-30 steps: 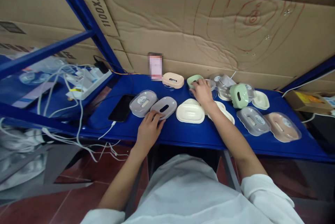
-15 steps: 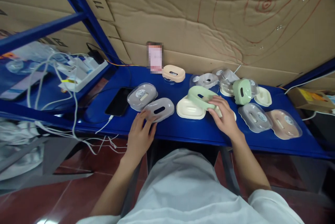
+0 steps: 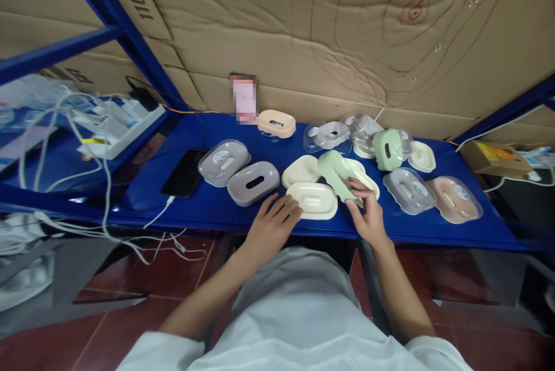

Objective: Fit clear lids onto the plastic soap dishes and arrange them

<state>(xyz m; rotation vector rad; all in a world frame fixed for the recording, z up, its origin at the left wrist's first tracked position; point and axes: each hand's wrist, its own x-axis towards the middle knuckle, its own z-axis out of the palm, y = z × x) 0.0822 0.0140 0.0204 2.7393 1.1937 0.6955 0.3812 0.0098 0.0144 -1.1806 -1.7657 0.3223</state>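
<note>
L hand [image 3: 271, 226] moved to cream tray [image 3: 312, 200], R hand [image 3: 367, 215] grips green tray [image 3: 336, 171]

The scene is lit evenly and rather dimly from above, with a cool cast. Soft sheen is seen on the blue tabletop [image 3: 208, 209] and on the clear lids; only faint shadows are cast beneath the trays. Straight shelf beams are bent towards the edges by wide-angle distortion. Slight softness is noted throughout, and a small upright card [image 3: 243, 98] has been pixelated.
</note>
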